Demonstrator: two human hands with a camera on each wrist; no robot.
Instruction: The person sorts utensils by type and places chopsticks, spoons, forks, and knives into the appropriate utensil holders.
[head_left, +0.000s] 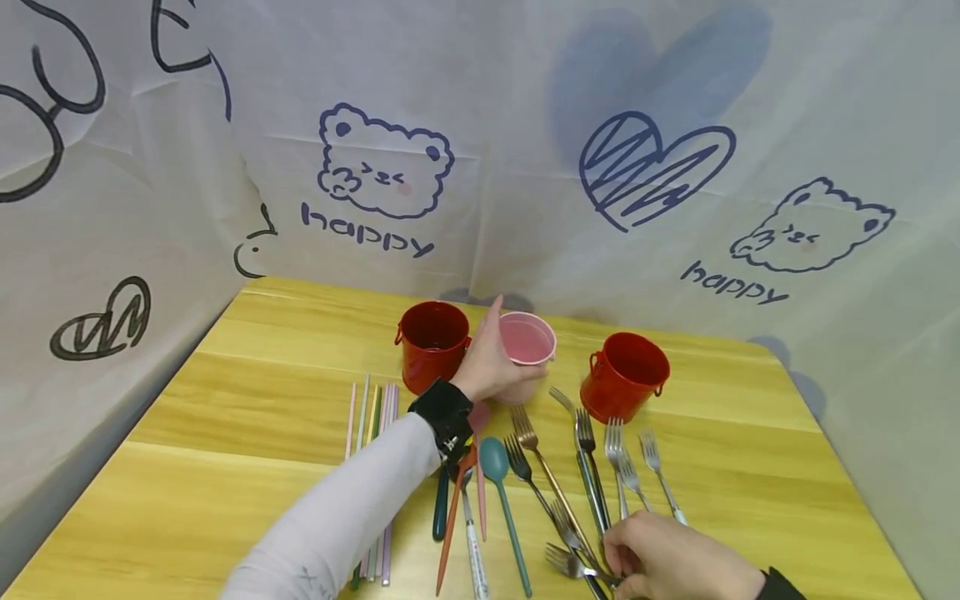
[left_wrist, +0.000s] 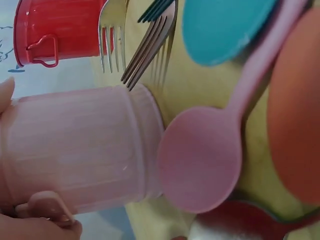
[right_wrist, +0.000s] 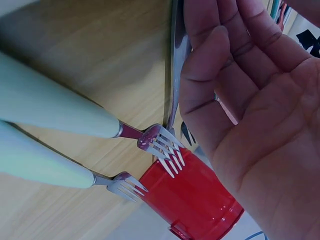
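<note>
My left hand [head_left: 491,358] grips a pale pink bucket [head_left: 527,337] from its left side. In the left wrist view the ribbed wall of this pink bucket [left_wrist: 75,145] and its small handle [left_wrist: 50,205] show, with a pink spoon [left_wrist: 202,157] close by its base. Low among the forks, my right hand [head_left: 675,554] has its thumb and fingers bent, pinching the handle end of a silver fork [head_left: 566,562] that points left. In the right wrist view the palm of the right hand [right_wrist: 270,125] is bare, and the fingertips run out of frame.
A red bucket [head_left: 433,337] stands left of the pink one, another red bucket [head_left: 626,375] to the right. Coloured straws [head_left: 372,417] lie at left. Between them and the forks lie a teal spoon [head_left: 495,458], an orange spoon [head_left: 453,508] and other spoons. A cloth wall rises behind.
</note>
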